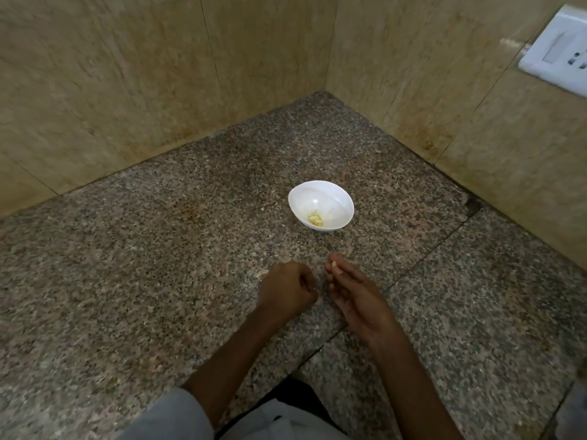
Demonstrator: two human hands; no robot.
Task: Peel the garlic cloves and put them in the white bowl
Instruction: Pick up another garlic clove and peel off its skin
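Nearest us, a pale sleeve (pixel 178 414) covers our left arm at the bottom edge, and both forearms stretch forward toward the white bowl (pixel 305 198).

Our right hand (pixel 355 296) lies palm up on the near side of the bowl. Its thumb and fingertips are pinched together on a small pale garlic clove (pixel 334 265), and the other fingers are relaxed. Our left hand (pixel 287 289) sits just beside it, farther from the bowl's right edge, knuckles up and fingers curled into a loose fist. We cannot tell whether it holds a scrap of skin.

The bowl stands on the speckled granite worktop (pixel 158 281), a short reach beyond our fingertips. A few yellowish peeled cloves (pixel 315 219) lie together in its near side. Behind the bowl two beige tiled walls (pixel 127 90) meet in a corner. A white switch plate (pixel 559 46) is fixed to the wall high and far to the bowl's right.

The clove looks too small and blurred for us to say whether it is fully bare. To do this step well, we judge it best to rub off any clinging skin first. Then we carry the clove over the rim and let go low inside, so it does not bounce out. Any loose skin should stay on the worktop, away from the bowl.
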